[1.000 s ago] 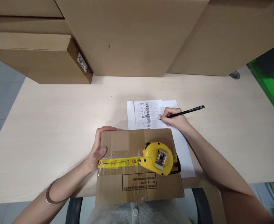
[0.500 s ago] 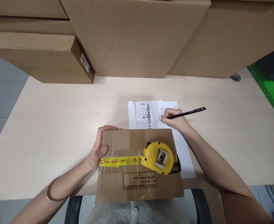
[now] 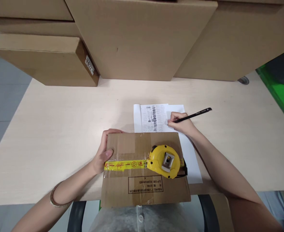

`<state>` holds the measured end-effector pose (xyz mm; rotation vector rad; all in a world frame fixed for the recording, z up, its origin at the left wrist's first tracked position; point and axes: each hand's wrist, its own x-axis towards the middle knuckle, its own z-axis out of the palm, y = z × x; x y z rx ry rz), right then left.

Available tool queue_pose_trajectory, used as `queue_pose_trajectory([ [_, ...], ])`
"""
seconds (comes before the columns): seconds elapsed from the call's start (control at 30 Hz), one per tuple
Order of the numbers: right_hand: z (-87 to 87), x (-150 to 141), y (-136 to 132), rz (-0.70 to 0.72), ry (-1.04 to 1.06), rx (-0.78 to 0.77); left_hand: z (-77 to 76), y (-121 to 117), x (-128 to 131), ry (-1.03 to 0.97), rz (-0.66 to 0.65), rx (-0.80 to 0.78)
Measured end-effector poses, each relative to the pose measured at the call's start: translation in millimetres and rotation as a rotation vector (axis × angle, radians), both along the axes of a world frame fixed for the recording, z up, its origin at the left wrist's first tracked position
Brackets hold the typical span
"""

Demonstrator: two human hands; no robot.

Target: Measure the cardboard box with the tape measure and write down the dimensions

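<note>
Nearest, the box point(image 3: 119, 193) lies long axis left to right before me, tape measure point(image 3: 156, 158) on top; my left hand point(image 3: 103, 157) clasps its far left corner, and a firm hold should steady it. Beyond, my right hand point(image 3: 182, 123) pinches the pen point(image 3: 197, 114) at the paper point(image 3: 192, 161), tip leftward and slightly toward me; light pressure should suit.

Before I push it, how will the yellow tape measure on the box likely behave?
The tape measure probably feels stiff, given its hard-looking casing. Lying flat, clip up, it seems unlikely to roll. Apparently just resting on the box, it might slide.
</note>
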<state>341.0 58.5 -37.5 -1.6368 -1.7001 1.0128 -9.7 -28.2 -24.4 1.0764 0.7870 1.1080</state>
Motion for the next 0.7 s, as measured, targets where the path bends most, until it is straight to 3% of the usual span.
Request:
queue_pose_trajectory([
  [0.2,12.4,5.0,-5.2,0.049,-0.181,-0.035,-2.9,-0.8,-4.4,0.079,-0.017,0.055],
  [0.33,20.2,-1.4,-10.0,0.079,-0.399,-0.011,-4.3,3.0,-12.1,0.211,0.076,0.268],
  [0.5,24.9,-18.1,-9.2,0.073,-0.578,0.014,2.2,3.6,-19.4,0.368,0.017,0.443],
  [0.6,42.4,-19.5,-18.0,0.033,-0.648,0.029,4.1,0.2,-20.0,0.38,0.024,0.394],
  [0.7,75.6,-16.6,-45.5,-0.003,-0.633,0.126,-0.5,-3.3,-20.8,0.325,0.012,0.33],
])
